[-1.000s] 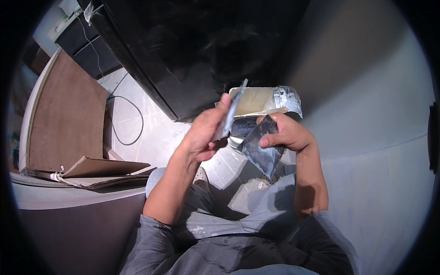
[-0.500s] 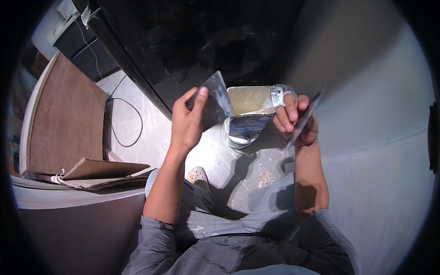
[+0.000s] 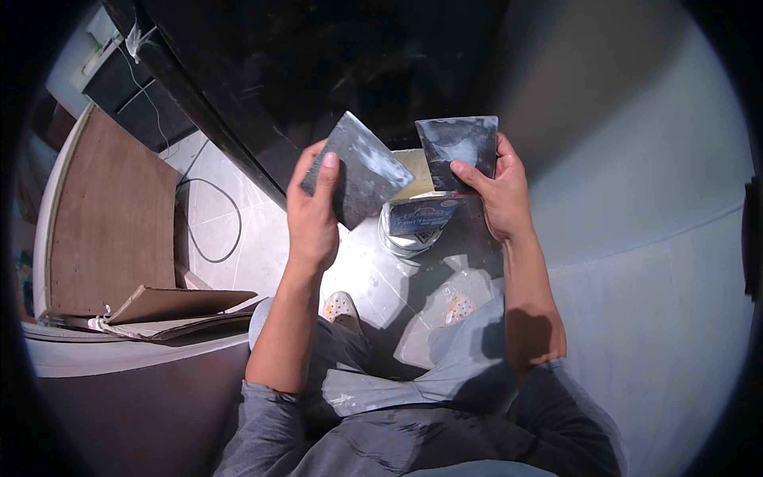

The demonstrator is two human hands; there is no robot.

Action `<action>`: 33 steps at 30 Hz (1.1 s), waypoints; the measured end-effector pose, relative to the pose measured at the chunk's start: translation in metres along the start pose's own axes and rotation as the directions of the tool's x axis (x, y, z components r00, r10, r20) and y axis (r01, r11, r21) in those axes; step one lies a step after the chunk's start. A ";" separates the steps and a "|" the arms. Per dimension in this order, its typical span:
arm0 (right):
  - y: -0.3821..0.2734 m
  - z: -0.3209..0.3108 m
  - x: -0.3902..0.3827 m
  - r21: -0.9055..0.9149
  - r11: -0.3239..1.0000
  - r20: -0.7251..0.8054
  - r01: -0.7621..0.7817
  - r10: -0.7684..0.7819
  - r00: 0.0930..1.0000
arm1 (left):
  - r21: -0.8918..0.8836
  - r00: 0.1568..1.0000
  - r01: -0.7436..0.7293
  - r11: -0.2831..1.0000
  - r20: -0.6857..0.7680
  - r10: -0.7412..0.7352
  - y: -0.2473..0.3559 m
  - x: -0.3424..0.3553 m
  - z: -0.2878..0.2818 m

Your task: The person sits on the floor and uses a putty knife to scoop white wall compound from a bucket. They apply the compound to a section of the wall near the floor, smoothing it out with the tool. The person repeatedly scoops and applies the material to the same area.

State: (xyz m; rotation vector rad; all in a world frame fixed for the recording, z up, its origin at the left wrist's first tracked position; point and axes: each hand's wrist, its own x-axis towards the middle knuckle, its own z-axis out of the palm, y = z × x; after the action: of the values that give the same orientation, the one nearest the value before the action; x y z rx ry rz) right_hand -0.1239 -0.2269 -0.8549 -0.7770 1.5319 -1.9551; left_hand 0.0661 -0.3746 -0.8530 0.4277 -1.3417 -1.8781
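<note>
My left hand (image 3: 311,219) grips a dark grey square plate (image 3: 362,171), tilted, with pale smears on its face. Opposite it, my right hand (image 3: 506,199) grips a second dark plate (image 3: 453,135) with a cloudy pale patch, thumb across its front. The plates are apart. Below and behind them is a cut-open cream container (image 3: 409,183) with a blue-labelled side (image 3: 421,216), above a white bucket (image 3: 401,244); the plates partly hide it.
A tall glossy black panel (image 3: 334,63) stands ahead. At left are a curved wooden panel (image 3: 119,215), cardboard sheets (image 3: 175,302) and a looped cable (image 3: 230,199). A curved grey surface (image 3: 636,254) fills the right. A crumpled translucent sheet (image 3: 413,338) lies beside my shoe (image 3: 342,310).
Both hands have risen, the left also shifting a little leftward. The plates have turned from edge-on or angled positions to show broad faces, the right one now upright above the container.
</note>
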 end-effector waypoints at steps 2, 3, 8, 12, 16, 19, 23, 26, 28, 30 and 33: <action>0.005 -0.001 0.000 -0.001 0.999 0.020 0.042 -0.042 0.999 | 0.012 0.997 0.030 0.999 0.075 -0.031 -0.005 0.002 0.005; 0.008 0.001 -0.001 0.012 0.999 0.031 0.048 -0.048 0.998 | -0.015 0.994 0.073 0.997 0.080 -0.072 -0.007 0.000 0.008; 0.014 0.017 -0.009 0.112 0.990 0.028 0.080 -0.083 0.996 | -0.013 0.985 0.141 0.990 0.097 -0.140 -0.012 -0.012 0.024; 0.006 0.029 -0.019 -0.228 0.940 0.075 0.256 -0.245 0.967 | -0.015 0.985 0.168 0.986 0.032 -0.168 -0.010 -0.016 0.028; 0.004 0.036 -0.024 -0.288 0.923 0.077 0.255 -0.243 0.967 | -0.009 0.994 0.093 0.996 -0.048 -0.094 -0.023 -0.015 0.020; 0.012 0.034 -0.025 -0.334 0.908 0.077 0.252 -0.241 0.968 | -0.051 0.991 0.120 0.991 -0.053 -0.122 -0.019 -0.017 0.024; 0.000 0.034 -0.029 -0.458 0.870 0.142 0.182 -0.131 0.981 | 0.018 0.991 0.129 0.991 -0.034 -0.129 -0.019 -0.016 0.020; 0.002 0.029 -0.028 -0.494 0.857 0.189 0.150 -0.062 0.980 | 0.079 0.988 0.156 0.985 0.005 -0.157 -0.018 -0.014 0.017; 0.007 0.022 -0.025 -0.471 0.871 0.221 0.141 -0.038 0.974 | 0.074 0.985 0.168 0.983 0.038 -0.171 -0.021 -0.014 0.015; 0.009 0.021 -0.024 -0.425 0.889 0.250 0.172 -0.068 0.966 | 0.099 0.984 0.168 0.981 0.036 -0.172 -0.021 -0.013 0.017; 0.012 0.015 -0.024 -0.377 0.920 0.295 0.112 0.005 0.956 | 0.185 0.979 0.167 0.968 0.087 -0.186 -0.022 -0.013 0.013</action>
State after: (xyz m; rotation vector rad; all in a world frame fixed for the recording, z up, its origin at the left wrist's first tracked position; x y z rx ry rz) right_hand -0.0960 -0.2225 -0.8664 -1.2254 1.7476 -1.4974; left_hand 0.0572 -0.3537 -0.8703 0.5635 -1.5932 -1.9546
